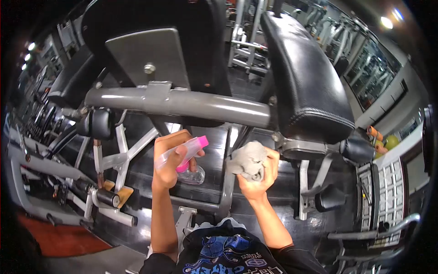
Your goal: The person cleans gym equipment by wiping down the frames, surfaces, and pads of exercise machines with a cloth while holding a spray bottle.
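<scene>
A clear spray bottle (194, 176) with a pink nozzle and collar is in my left hand (169, 160), its fingers wrapped round the neck and trigger. My right hand (264, 176) grips a crumpled light grey cloth (248, 160), bunched above the palm. Both hands are below a thick grey metal bar (205, 107) of a gym machine and touch neither it nor each other. To the upper right of the cloth is a black padded cushion (310, 77).
A large black pad with a metal plate (146, 57) rises behind the bar. Machine frames with a small black roller pad (101, 124) stand at left. At right are another pad (329, 197) and a white rack (382, 196). A red mat (61, 237) lies lower left.
</scene>
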Motion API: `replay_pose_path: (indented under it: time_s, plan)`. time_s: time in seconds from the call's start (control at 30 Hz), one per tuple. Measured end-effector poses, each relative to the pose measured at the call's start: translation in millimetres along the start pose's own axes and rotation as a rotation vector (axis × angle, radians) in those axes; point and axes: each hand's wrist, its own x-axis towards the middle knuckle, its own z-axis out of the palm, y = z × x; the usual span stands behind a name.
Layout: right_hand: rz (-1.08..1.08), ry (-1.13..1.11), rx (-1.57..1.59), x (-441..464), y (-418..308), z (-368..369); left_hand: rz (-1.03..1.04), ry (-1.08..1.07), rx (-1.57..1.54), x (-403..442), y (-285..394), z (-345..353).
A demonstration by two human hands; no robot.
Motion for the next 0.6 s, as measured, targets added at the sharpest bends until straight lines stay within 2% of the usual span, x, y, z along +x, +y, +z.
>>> replay_pose_path:
  time_s: [0.17, 0.4, 0.6]
  plan:
    - [0.109, -0.007, 0.155, 8.0, 7.5, 17.8, -0.012, 0.156, 0.074, -28.8, -0.5, -19.2]
    - [0.066, -0.129, 0.236, 20.7, 1.7, 35.4, -0.028, 0.294, 0.155, -60.6, 15.0, -20.1]
    - [0.036, -0.216, 0.336, 26.0, -0.2, 45.8, -0.038, 0.325, 0.222, -73.0, 28.2, -10.5]
